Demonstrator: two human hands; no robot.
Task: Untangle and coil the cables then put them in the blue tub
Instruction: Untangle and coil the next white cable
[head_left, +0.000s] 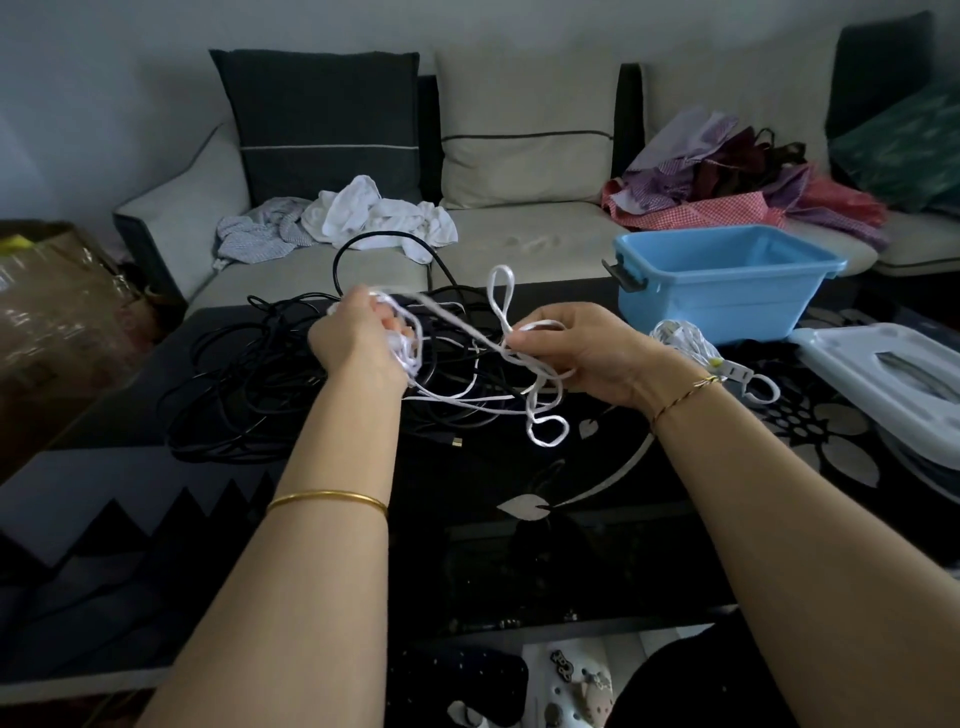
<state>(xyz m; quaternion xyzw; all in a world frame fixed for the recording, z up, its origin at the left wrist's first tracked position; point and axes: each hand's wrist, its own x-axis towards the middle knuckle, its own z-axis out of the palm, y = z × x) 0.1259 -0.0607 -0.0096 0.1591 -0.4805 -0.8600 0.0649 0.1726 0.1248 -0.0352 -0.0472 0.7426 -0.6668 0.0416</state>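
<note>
My left hand (358, 332) grips several loops of a white cable (540, 410) wound round its fingers, raised over the black table (519, 545). My right hand (571, 348) pinches the same white cable a little to the right, where it twists into loops above and below. A tangle of black cables (244, 384) lies on the table behind and left of my left hand. A second white cable (680, 338), bundled, lies by my right wrist in front of the blue tub (727, 286), which stands at the table's back right.
A grey-white lid (883, 374) rests on the table right of the tub. Behind the table is a sofa (519, 228) with cushions, white clothes and coloured fabric. A wrapped cardboard box (47, 312) stands at the left.
</note>
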